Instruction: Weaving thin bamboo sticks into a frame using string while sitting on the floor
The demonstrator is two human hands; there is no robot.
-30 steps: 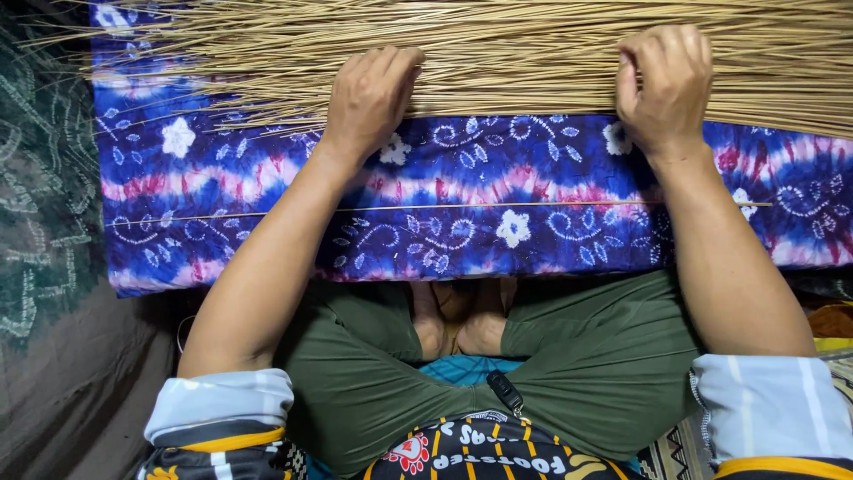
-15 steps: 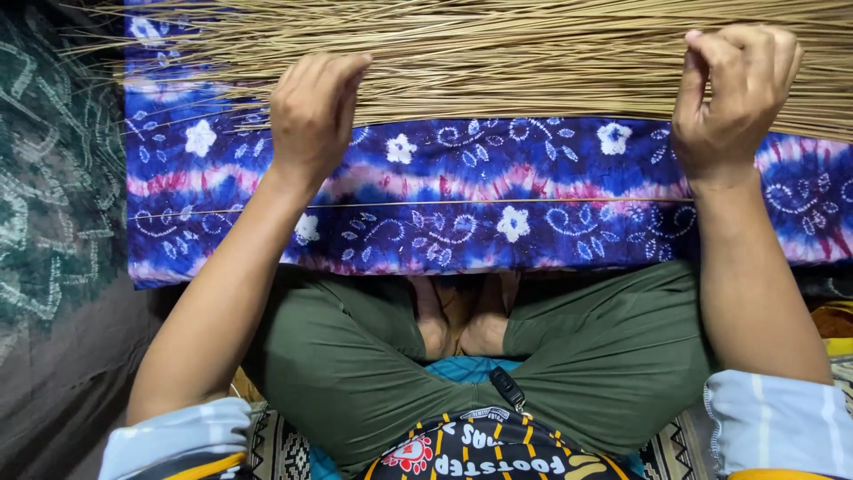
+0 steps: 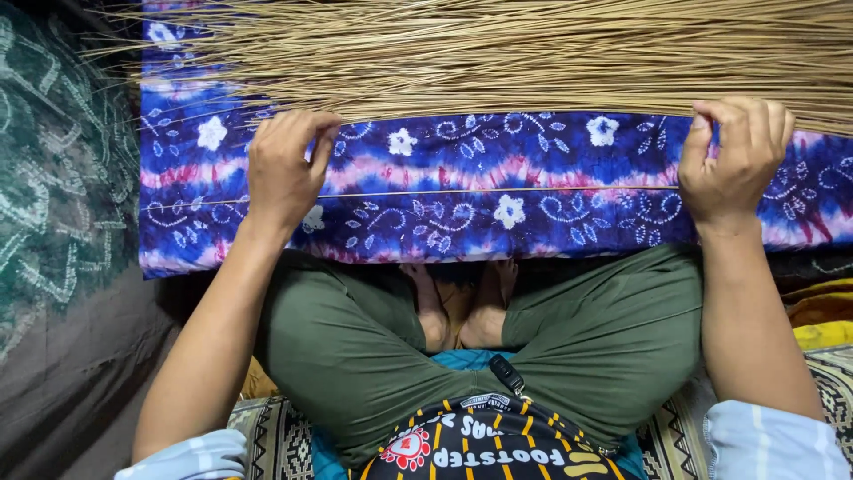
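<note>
Blue and purple tie-dyed cloth with white flowers (image 3: 498, 191) lay spread across the person's crossed legs in green trousers (image 3: 613, 329). One thin tan straw stick (image 3: 498, 190) stretched left to right over the cloth, pulled from the heap of tan dried straw sticks (image 3: 533, 53) on the far side. The left hand (image 3: 286, 169) pinched its left end, fingers closed together. The right hand (image 3: 733, 160) pinched the right end, fingers curled shut.
</note>
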